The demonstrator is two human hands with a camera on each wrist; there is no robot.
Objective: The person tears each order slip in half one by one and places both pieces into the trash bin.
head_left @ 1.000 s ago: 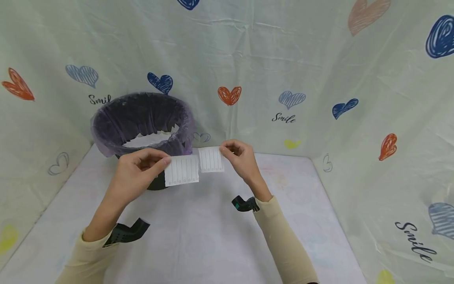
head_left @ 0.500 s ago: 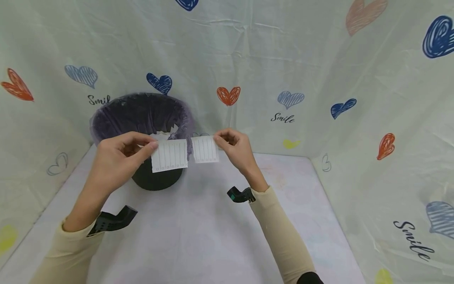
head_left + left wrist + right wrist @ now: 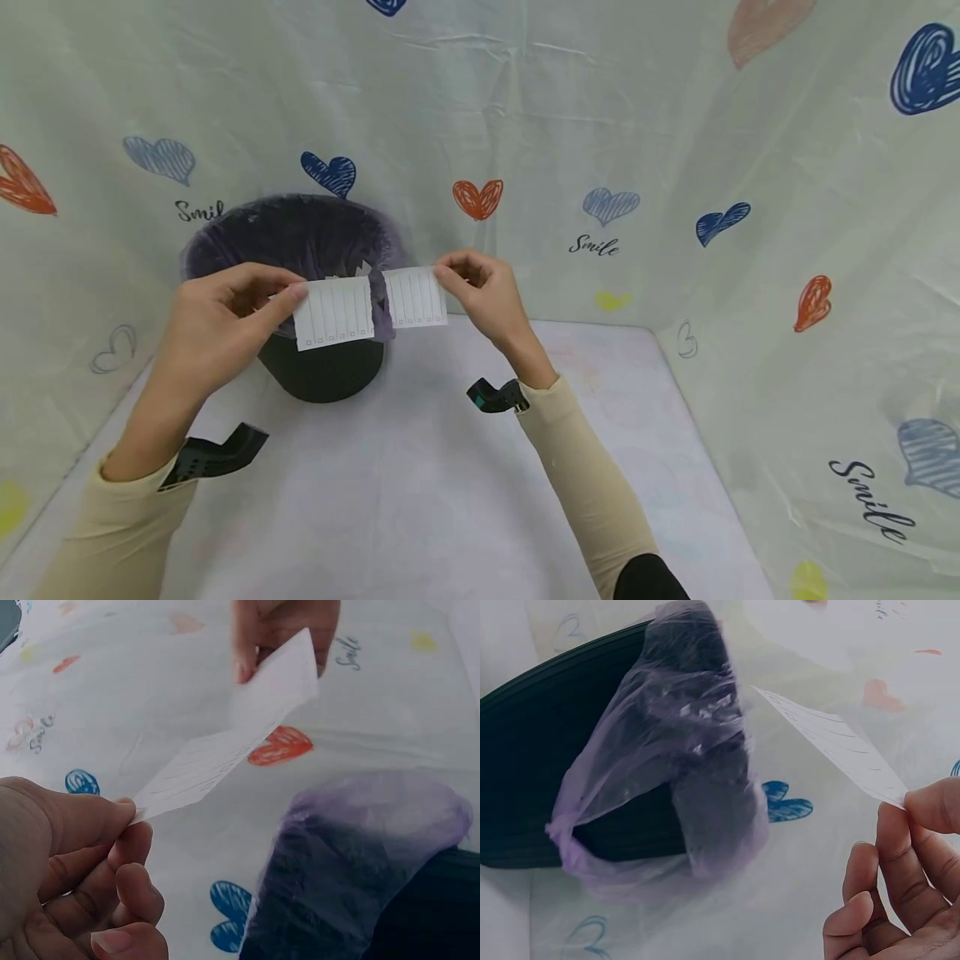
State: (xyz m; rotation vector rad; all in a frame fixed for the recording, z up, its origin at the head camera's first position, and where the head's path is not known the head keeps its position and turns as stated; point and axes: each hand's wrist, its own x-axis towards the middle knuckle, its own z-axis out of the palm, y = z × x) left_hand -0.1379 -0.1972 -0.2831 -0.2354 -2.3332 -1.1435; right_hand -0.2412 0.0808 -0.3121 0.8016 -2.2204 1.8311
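My left hand (image 3: 225, 325) pinches a piece of lined white paper (image 3: 334, 313) by its left edge, between thumb and fingers. A second, smaller lined piece of paper (image 3: 416, 297) is pinched at its right edge by my right hand (image 3: 483, 296). A narrow gap separates the two pieces, and their facing edges look torn. Both are held up in front of the black trash can (image 3: 322, 367), overlapping its near rim in the head view. Purple bag lining (image 3: 727, 735) folds over that rim. In the right wrist view the right hand's paper (image 3: 832, 746) tilts beside the lining.
Behind the white table (image 3: 450, 467) hangs a pale curtain (image 3: 540, 125) printed with hearts and the word Smile. White scraps (image 3: 363, 269) show inside the can. A black wrist camera (image 3: 217, 454) sits on the left sleeve, another camera (image 3: 495, 396) on the right.
Both hands have moved left and up with their paper pieces, from in front of the table to before the trash can's rim. The gap between the pieces has widened.
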